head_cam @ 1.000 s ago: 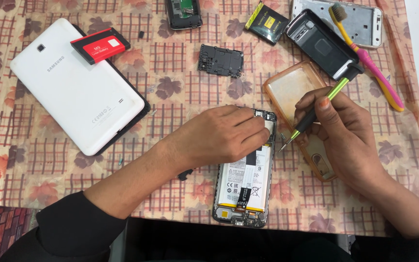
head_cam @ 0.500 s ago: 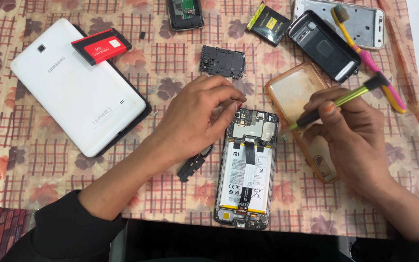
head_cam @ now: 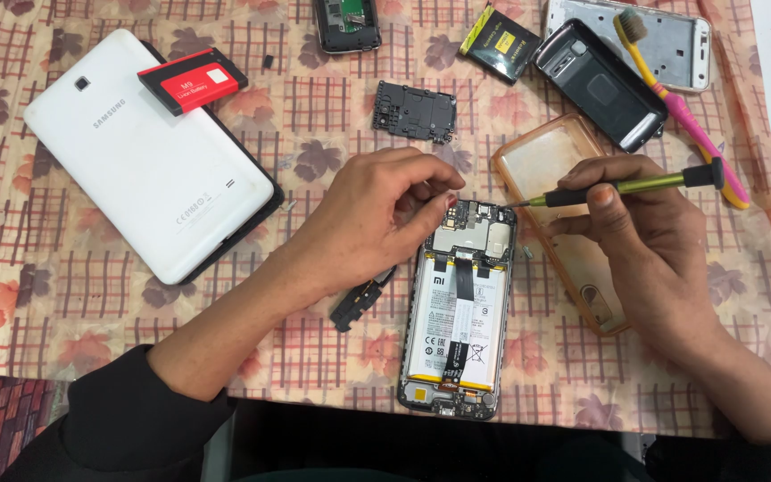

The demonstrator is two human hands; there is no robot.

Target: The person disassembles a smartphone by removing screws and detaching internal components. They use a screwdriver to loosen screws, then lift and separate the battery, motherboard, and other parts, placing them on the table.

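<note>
Opened phone (head_cam: 457, 308) lies on table (head_cam: 73, 330), long axis running toward and away from person, board end far. Left hand (head_cam: 377, 219) grip pinched at top-left corner, on what, cannot tell. Right hand (head_cam: 649, 236) pinches screwdriver (head_cam: 622, 187), shaft near level, tip at top-right corner. Orange case (head_cam: 551, 170) touches right hand; black bracket (head_cam: 359, 302) just left of phone.

Two hands, one screwdriver (head_cam: 622, 187), one opened phone (head_cam: 457, 312), one white tablet (head_cam: 140, 152), two loose batteries (head_cam: 192, 80) (head_cam: 499, 43), one toothbrush (head_cam: 671, 89), one clear case (head_cam: 551, 165).
</note>
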